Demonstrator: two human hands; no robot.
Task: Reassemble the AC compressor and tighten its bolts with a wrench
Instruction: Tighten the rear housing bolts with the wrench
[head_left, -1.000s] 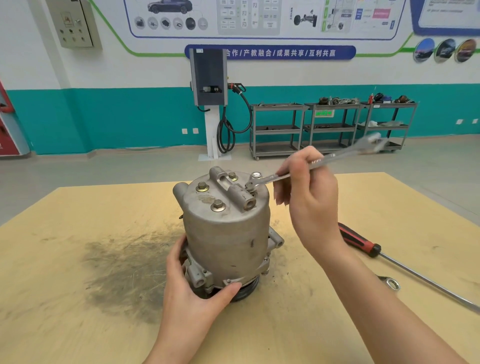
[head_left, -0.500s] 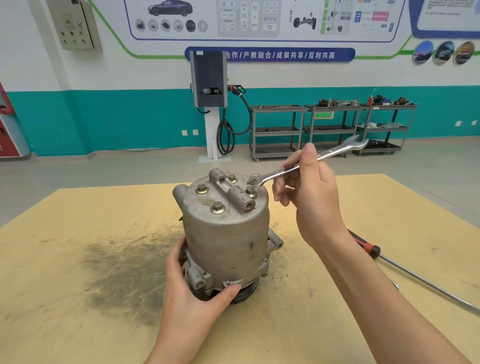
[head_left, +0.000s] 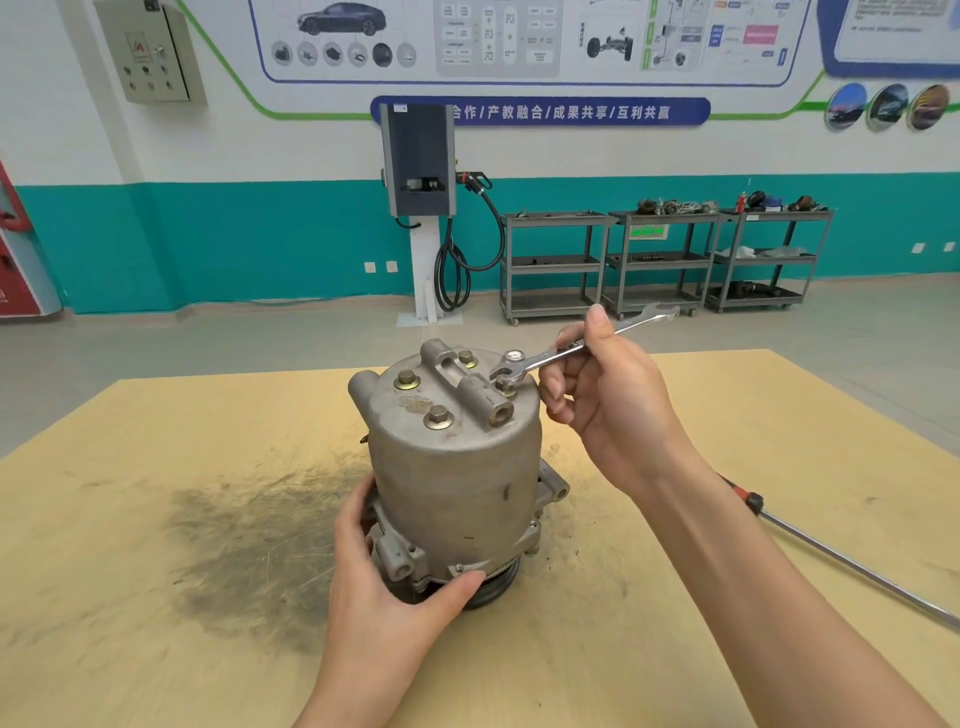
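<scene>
Both hands work: left hand (head_left: 387, 592) grips the upright compressor (head_left: 457, 467) at its base on the table (head_left: 130, 519), right hand (head_left: 608, 400) holds the wrench (head_left: 566, 353) on a top bolt (head_left: 503, 383). Angled like this, I judge it could slip and round the bolt.

Your AC compressor (head_left: 457, 467) is dull grey cast metal, its top bolts (head_left: 438, 417) a brassy yellow-grey. The combination wrench (head_left: 576, 349) you hold is bright silver. The table (head_left: 156, 519) is pale yellow wood with a dark sooty smear (head_left: 249, 545) (streaky, fading at its edges). At your right, the screwdriver (head_left: 841, 558) shows a black and red handle, what little is visible, and a silver shaft. The wall (head_left: 260, 234) behind is teal below, white above.
</scene>
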